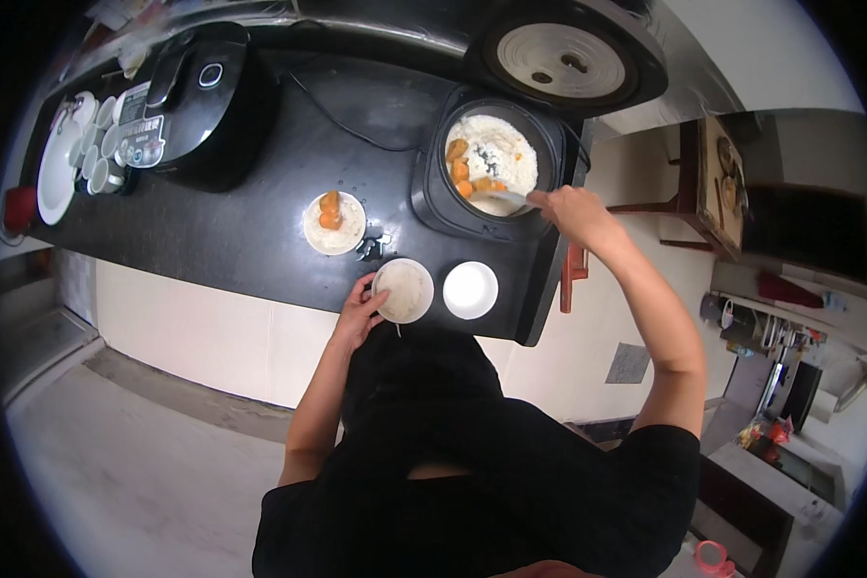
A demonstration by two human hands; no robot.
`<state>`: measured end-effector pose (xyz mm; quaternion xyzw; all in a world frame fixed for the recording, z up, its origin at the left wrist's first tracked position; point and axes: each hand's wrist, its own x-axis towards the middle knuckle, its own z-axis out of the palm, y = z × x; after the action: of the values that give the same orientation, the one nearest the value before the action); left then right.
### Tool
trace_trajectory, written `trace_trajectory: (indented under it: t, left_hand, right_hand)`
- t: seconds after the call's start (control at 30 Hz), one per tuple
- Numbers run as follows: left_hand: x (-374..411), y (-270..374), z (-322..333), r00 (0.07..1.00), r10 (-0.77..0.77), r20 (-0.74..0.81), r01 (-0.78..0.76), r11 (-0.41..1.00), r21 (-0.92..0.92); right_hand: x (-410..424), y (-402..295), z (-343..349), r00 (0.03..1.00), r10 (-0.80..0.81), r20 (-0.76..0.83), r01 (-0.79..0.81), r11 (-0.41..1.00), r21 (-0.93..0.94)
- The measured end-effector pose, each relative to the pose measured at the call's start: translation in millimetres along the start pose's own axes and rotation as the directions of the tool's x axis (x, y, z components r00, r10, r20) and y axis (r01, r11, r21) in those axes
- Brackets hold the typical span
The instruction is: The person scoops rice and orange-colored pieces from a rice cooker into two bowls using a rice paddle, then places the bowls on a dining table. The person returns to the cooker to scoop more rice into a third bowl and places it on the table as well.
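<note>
My left hand [361, 311] grips a white bowl of rice [404, 290] by its rim at the front edge of the counter. With my right hand [574, 217] I hold the handle of a rice paddle [504, 196], whose blade is down in the open rice cooker [433, 191]. White rice [509, 144] fills the cooker's pot, and orange chunks [459, 170], perhaps pumpkin or sweet potato, lie along its left and front side. Another bowl [334, 242] holds rice topped with orange chunks [330, 211]. A white bowl [470, 290] to the right of my left hand looks empty.
The cooker's raised lid [560, 58] leans back behind the pot. A closed black cooker [195, 108] stands at left, near several white cups [105, 173] and an oval plate [58, 173]. A power cord [347, 130] crosses the dark counter [260, 235]. Water [376, 247] is spilled between the bowls.
</note>
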<state>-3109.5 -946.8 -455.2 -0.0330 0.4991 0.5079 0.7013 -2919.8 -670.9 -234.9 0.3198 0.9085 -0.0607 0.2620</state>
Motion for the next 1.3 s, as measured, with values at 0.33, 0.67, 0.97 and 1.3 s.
trace_trajectory:
  t: [0.33,0.67,0.97,1.3]
  left_hand:
    - [23,-10,-17,0.997,0.015,-0.072,-0.009,0.997,0.079]
    - [26,-16,-18,0.995,0.068,-0.071,-0.064,0.996,0.062]
    - [-3,-19,1,0.746,0.572,-0.341,-0.255,0.719,0.647]
    - [2,-35,75,0.984,-0.132,0.119,0.082,0.931,0.357]
  right_hand:
    - [7,-6,-16,0.997,-0.08,-0.01,0.078,0.93,0.36]
    - [19,15,2,0.984,0.159,-0.079,-0.15,0.983,0.109]
    - [32,-10,18,0.996,-0.049,-0.073,0.065,0.97,0.233]
    - [43,53,18,0.954,0.172,-0.245,-0.187,0.982,-0.041]
